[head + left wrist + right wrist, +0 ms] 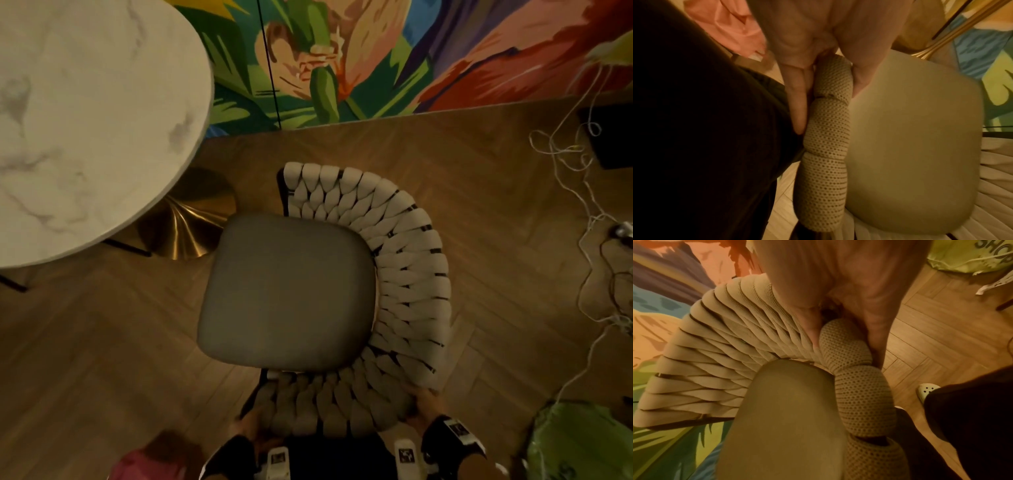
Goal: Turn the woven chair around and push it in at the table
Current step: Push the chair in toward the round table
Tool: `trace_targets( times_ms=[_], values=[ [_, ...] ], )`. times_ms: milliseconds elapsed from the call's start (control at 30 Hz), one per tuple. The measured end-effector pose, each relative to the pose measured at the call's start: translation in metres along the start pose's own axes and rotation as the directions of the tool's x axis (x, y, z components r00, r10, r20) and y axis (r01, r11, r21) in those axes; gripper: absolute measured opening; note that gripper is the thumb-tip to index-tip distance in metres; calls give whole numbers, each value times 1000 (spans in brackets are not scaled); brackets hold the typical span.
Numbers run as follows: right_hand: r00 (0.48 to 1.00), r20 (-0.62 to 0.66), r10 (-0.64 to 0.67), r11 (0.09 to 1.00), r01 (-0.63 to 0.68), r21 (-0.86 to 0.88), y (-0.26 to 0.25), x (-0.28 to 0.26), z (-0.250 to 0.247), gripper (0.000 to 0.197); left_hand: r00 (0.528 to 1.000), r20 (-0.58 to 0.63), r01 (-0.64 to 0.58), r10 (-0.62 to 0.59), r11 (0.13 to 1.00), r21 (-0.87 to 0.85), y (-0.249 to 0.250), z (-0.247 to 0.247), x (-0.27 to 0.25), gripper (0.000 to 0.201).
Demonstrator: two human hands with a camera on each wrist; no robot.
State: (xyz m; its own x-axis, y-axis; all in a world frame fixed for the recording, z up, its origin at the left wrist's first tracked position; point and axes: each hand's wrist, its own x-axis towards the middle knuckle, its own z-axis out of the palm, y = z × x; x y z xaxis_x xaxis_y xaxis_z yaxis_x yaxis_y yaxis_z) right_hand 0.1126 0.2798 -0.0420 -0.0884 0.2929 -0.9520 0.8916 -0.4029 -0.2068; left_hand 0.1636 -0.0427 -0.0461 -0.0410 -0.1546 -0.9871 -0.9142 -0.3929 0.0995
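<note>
Herringbone wood floor [102, 342]; colourful floral mural wall [376, 58]; tangled white cables [589, 240] at right; dim warm light.

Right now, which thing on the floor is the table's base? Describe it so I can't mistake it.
Find the round marble table at upper left. Under its near edge, between it and the chair, sits the base. It is the only shiny gold, flared metal piece; the chair beside it has a grey seat and pale weave.
</note>
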Motion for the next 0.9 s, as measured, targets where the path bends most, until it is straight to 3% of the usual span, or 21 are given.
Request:
trace_targets(
  times_ms=[133, 300, 500, 633, 899],
  values=[
    [999, 31, 11, 999, -12, 37, -19, 3, 20, 30, 999, -47, -1, -3, 996, -86, 43, 1, 12, 36],
    [999, 27, -18, 998, 20, -57, -60, 16, 52, 39, 998, -20, -55, 54, 998, -39, 90, 8, 52, 43],
    [998, 48, -34, 985, 41, -166, -127, 43, 72, 39, 991, 71, -112, 116, 992, -51, 161, 37, 6, 39],
    [990, 117, -76, 957, 105, -271, -179, 4, 94, 47, 984, 62, -161, 166, 983, -83, 190, 52, -11, 35],
    [987, 157, -23, 921, 82, -381, -239, 21, 136, 53, 979, 8, -203, 204, 974, -103, 241, 93, -42, 42]
  ],
)
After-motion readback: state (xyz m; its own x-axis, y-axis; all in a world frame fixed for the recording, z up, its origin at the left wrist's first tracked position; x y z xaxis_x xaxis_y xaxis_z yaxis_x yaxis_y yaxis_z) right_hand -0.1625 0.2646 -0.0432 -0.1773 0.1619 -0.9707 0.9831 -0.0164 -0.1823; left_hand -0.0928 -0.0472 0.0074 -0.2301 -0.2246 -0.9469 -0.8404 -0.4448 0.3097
